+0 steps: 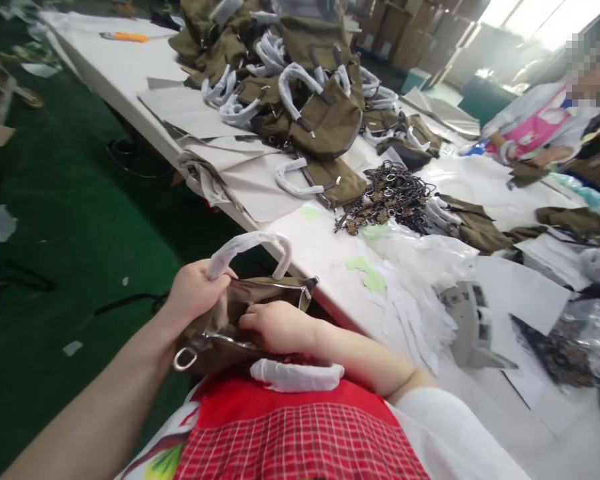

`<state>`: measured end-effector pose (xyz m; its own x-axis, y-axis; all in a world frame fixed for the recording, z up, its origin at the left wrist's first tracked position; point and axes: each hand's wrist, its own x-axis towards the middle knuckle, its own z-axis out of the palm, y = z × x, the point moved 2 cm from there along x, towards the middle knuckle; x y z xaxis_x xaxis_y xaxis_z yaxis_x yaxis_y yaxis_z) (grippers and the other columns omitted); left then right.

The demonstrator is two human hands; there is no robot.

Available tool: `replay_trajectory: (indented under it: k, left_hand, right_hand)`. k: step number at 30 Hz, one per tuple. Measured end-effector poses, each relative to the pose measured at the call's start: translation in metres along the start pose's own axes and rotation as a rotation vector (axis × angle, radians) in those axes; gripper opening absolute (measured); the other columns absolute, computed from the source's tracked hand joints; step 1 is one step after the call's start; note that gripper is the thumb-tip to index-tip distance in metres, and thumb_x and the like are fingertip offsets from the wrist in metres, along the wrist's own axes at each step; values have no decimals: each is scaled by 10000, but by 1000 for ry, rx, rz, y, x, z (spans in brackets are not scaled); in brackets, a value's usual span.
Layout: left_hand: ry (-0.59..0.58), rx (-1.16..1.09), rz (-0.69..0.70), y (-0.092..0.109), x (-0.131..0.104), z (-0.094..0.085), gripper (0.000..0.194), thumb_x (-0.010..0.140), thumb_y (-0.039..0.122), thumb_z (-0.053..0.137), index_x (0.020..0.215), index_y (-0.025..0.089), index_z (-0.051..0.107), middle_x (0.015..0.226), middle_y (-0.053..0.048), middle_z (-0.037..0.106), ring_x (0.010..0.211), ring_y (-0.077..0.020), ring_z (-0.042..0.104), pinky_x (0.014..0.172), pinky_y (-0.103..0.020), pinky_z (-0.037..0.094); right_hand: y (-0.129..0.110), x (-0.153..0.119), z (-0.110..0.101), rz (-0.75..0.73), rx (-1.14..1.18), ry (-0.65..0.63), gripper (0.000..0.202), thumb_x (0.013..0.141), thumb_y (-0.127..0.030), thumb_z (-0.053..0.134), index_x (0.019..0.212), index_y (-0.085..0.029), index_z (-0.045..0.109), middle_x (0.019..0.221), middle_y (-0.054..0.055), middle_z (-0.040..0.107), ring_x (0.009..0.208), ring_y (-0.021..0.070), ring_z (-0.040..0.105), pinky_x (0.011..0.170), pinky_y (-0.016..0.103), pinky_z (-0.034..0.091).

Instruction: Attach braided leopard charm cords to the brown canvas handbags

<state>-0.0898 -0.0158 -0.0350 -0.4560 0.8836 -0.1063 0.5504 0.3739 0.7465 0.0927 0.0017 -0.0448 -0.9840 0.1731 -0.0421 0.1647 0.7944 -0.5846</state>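
An olive-brown bag [195, 343] is held against my red apron, its zipped mouth open. Two handles wrapped in white stand out from it, one raised at the far side, the other lying against the apron. My left hand [197, 287] is closed on the bag's rim beside the base of the raised handle. Inside the mouth, my right hand [275, 325] has its fingers bent against the lining; its fingertips are partly hidden, and what they hold, if anything, cannot be made out. A metal ring hangs at the bag's left end.
On the white table [310, 243] lie a heap of similar bags [330, 123], a pile of dark straps with metal clips [390, 193], clear plastic, paper sheets and a grey tape dispenser [467, 323]. An orange cutter [125, 37] lies far left. Another person [540, 127] works at the far right.
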Motion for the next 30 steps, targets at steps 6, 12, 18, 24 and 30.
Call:
replay_trajectory:
  k: [6,12,18,24,30]
  left_hand:
    - [-79,-57,-58,-9,5,17,190,581,298,535,626,222,704,646,-21,706,641,-230,645,631,-291,478]
    - [-69,-143,-41,-7,5,20,168,579,278,560,616,218,712,654,-23,710,635,-218,641,633,-280,477]
    - [-74,-173,-78,-11,4,20,185,564,267,566,642,212,725,649,-15,710,629,-216,634,629,-280,485]
    - [-114,-261,-100,-3,7,20,172,545,226,566,600,187,725,619,-21,698,626,-210,632,624,-284,482]
    - [-142,-284,-116,3,12,26,189,534,177,553,604,174,729,567,-5,664,584,-179,598,589,-267,459]
  right_hand:
    - [60,-74,-56,660,-87,558,240,986,-314,452,951,-210,665,919,40,689,832,161,634,778,260,458]
    - [146,-135,-57,1109,-419,371,394,871,-74,488,1234,-162,614,1245,147,630,1018,243,643,825,313,446]
    - [155,-152,-48,1067,-430,354,274,956,-175,463,1090,-218,698,1152,109,690,981,223,650,793,302,457]
    - [106,-143,-77,816,-249,622,353,1005,-324,399,1126,-184,699,1119,121,707,931,220,666,801,316,498]
    - [32,-28,-57,38,177,165,259,975,-250,493,1089,-235,725,1073,57,731,988,182,668,892,287,494]
